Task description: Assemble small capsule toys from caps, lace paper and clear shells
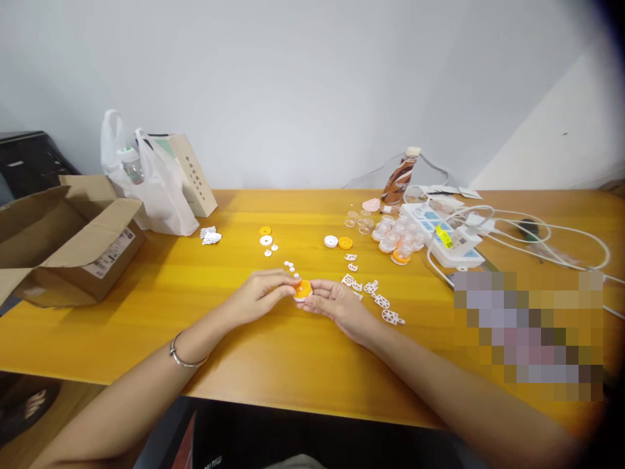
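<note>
Disc of orange and white (303, 290) — one piece — is over the table (273, 371), pinched at its edges between left hand (261, 296) and right hand (346, 309), both closed upon it, while beyond lie two wheels (346, 243) side by side and two rings (262, 241), and one bottle (400, 179) stands.

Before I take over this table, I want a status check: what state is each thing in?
Orange-and-white disc: held, uncovered on top
Left hand: fingers on the disc
Right hand: fingers gripping the disc
Cardboard box: open
White plastic bag: standing, handles up
Drink bottle: capped, standing
Foil: crumpled
White spoked pieces: loose, scattered
Power strip: lying down; switch state unclear
</note>
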The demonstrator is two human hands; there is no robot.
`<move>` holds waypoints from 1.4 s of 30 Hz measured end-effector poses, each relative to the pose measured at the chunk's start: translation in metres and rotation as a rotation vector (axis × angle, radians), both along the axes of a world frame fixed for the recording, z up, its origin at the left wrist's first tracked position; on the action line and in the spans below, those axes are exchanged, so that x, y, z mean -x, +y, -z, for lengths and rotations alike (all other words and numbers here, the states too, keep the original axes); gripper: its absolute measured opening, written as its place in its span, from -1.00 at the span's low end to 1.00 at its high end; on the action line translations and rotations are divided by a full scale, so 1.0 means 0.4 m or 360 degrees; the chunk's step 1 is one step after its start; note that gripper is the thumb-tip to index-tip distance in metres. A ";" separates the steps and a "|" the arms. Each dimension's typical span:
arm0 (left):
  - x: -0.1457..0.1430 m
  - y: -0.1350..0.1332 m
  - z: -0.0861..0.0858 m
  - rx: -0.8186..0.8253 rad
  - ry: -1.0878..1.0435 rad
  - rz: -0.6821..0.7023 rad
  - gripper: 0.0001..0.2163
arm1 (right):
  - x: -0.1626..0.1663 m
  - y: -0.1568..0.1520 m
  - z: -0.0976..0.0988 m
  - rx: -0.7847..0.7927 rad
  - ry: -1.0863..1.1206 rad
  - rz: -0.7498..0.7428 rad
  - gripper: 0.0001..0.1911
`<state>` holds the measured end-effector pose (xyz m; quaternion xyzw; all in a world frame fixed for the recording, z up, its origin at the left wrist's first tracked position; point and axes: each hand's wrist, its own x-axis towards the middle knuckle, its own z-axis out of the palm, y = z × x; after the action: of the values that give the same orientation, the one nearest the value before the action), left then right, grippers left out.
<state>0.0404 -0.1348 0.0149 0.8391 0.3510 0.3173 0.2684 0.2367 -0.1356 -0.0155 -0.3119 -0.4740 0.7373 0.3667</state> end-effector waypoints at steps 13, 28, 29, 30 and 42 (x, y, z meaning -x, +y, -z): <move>-0.010 -0.013 -0.009 0.0266 0.0098 -0.0038 -0.72 | -0.007 -0.001 0.005 0.0093 0.0038 -0.0106 -0.52; -0.013 -0.029 -0.001 -0.0052 0.0649 0.0091 -0.79 | -0.096 0.070 -0.068 -0.0648 -0.1021 0.0503 -0.65; -0.013 -0.029 0.001 -0.0065 0.0666 0.0090 -0.79 | -0.120 0.088 -0.076 -0.0760 -0.1111 0.0671 -0.65; -0.014 -0.029 0.002 -0.0076 0.0677 0.0090 -0.80 | -0.144 0.106 -0.083 -0.0845 -0.1232 0.0741 -0.67; -0.009 -0.017 0.016 -0.0132 0.0704 0.0119 -0.72 | -0.304 0.083 -0.152 -0.0482 -0.2029 -0.0245 -0.51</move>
<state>0.0440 -0.1416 0.0085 0.9109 0.3567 0.1296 0.1616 0.3584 -0.1026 0.0451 -0.5976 -0.7177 0.3575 0.0002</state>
